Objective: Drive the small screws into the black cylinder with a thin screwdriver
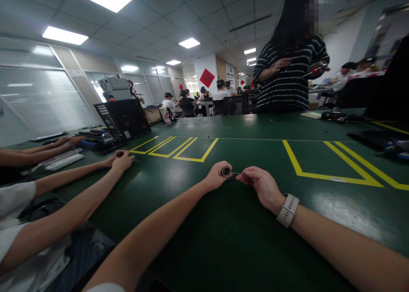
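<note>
Near the middle of the table, my left hand [218, 176] is closed around a small dark cylinder with a pale, ring-like round end [225, 171] turned toward me. A thin metal shaft [236, 173] spans the short gap between my hands. My right hand [260, 184], with a light watch on its wrist, has its fingertips pinched together at the shaft's right end. Whether the shaft joins the cylinder cannot be made out. Both hands are just above the green table top [191, 206].
Yellow tape outlines [298, 172] mark the table. At my left, a co-worker's hands [121, 162] hold a small dark thing. An open black computer case [123, 119] stands farther back left. Across the table stands a person in a striped shirt [283, 87], holding a red-handled tool.
</note>
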### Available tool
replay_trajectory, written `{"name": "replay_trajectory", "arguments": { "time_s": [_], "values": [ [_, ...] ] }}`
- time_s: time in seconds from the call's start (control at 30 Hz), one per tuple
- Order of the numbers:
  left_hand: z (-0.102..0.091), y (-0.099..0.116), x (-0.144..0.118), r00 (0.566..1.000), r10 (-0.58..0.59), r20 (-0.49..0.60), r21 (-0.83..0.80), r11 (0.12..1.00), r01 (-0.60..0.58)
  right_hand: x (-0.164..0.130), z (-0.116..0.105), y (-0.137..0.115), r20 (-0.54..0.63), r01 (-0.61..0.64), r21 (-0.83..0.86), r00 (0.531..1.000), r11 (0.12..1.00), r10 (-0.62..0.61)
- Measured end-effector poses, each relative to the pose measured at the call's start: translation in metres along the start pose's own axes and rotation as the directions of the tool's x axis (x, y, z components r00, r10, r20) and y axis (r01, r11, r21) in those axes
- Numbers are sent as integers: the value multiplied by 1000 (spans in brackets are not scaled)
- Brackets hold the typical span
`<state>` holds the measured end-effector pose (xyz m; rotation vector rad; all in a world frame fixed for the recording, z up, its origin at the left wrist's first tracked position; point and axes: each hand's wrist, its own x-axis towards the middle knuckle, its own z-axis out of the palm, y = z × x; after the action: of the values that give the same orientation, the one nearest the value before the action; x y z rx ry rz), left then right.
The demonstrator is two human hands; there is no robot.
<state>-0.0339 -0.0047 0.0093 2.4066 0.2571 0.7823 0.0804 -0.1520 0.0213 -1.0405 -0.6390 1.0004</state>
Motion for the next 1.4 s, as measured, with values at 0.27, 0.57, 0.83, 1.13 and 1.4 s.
{"name": "replay_trajectory", "arguments": {
  "time_s": [0.27,0.57,0.83,1.13,1.4],
  "values": [
    [2,-2,1,999,-38,-18,8,999,38,3,-4,4,0,30,29,1000,999,-30],
    [2,-4,1,1000,3,-18,47,999,-3,3,-3,5,-30,54,46,998,997,-53],
    [1,-5,2,1000,30,-3,125,992,-30,-1,-1,3,-54,81,25,995,996,-79],
    [1,-7,1,999,33,1,187,982,-32,-4,-1,1,-70,114,-25,991,993,-115],
    [2,-7,2,1000,21,10,210,978,-22,-3,0,4,-84,136,-93,986,986,-144]
  ]
}}
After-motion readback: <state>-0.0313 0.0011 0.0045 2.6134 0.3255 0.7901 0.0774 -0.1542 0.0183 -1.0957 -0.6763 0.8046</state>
